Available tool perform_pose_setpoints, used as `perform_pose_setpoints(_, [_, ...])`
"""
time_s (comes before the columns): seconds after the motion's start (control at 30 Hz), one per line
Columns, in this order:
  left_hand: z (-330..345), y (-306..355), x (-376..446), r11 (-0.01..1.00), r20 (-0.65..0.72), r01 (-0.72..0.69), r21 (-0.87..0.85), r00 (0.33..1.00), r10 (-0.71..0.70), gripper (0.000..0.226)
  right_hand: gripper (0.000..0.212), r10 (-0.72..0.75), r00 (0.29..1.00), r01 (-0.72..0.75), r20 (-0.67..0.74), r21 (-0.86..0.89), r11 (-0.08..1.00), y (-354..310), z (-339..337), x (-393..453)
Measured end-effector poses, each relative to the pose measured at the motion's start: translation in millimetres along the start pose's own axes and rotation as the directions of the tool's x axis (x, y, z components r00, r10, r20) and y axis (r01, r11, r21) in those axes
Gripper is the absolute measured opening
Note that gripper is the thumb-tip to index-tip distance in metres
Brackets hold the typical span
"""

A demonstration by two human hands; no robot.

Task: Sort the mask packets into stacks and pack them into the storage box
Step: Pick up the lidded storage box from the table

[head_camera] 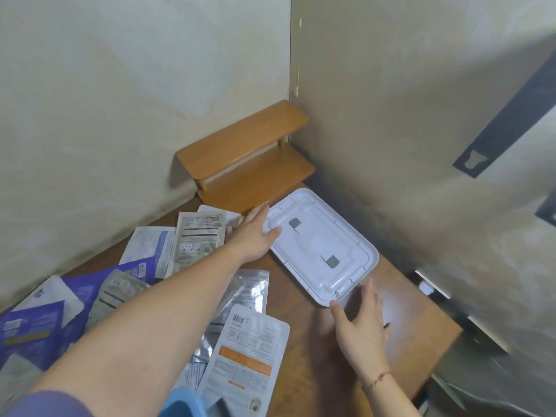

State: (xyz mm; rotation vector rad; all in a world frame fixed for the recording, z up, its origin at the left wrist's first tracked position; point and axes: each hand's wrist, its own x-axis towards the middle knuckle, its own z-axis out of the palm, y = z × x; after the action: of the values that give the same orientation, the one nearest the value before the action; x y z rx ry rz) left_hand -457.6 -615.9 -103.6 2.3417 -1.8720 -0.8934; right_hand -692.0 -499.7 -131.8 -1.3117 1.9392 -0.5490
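In front of me a small wooden two-tier shelf [245, 152] stands in the corner where the two beige walls [120, 100] meet, its back against the left wall and its right end just beside the other. It rests on the brown wooden table [421, 320] I am working at. Its two boards are bare. On the right-hand wall a dark diagonal strip [508, 121] runs down from the upper right, ending in a notched cutout shape. On my wrist I wear a thin reddish string bracelet [379, 378].
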Motion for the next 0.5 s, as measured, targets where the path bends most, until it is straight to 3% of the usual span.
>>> perform_pose_setpoints(0.1, [-16.5,-19.4,-29.7,0.972,-0.080,-0.086,-0.221,0.994,0.069,0.062,0.068,-0.083,0.996,0.078,-0.043,-0.104,0.992,-12.8,-5.1,-20.4])
perform_pose_setpoints(0.17, [-36.4,-43.3,-69.2,0.925,-0.124,-0.165,-0.342,0.984,0.129,0.052,0.054,-0.208,0.978,0.208,0.024,-0.001,0.978,-32.2,-7.7,-46.0])
perform_pose_setpoints(0.23, [-51.9,-81.8,-123.7,0.908,-0.116,-0.158,-0.388,0.986,0.122,0.046,0.042,-0.324,0.932,0.310,0.164,0.105,0.945,-49.9,-0.8,-82.1])
perform_pose_setpoints(0.37, [-50.9,-181.4,-253.6,0.970,-0.227,0.017,-0.243,0.971,-0.074,0.046,0.032,-0.476,0.819,0.451,0.322,0.154,0.879,-61.9,30.9,-152.2])
perform_pose_setpoints(0.5, [-12.4,-238.9,-391.9,0.959,-0.304,0.264,-0.099,0.910,-0.282,0.044,0.030,-0.461,0.845,0.459,0.270,0.075,0.885,-48.5,45.8,-192.6])
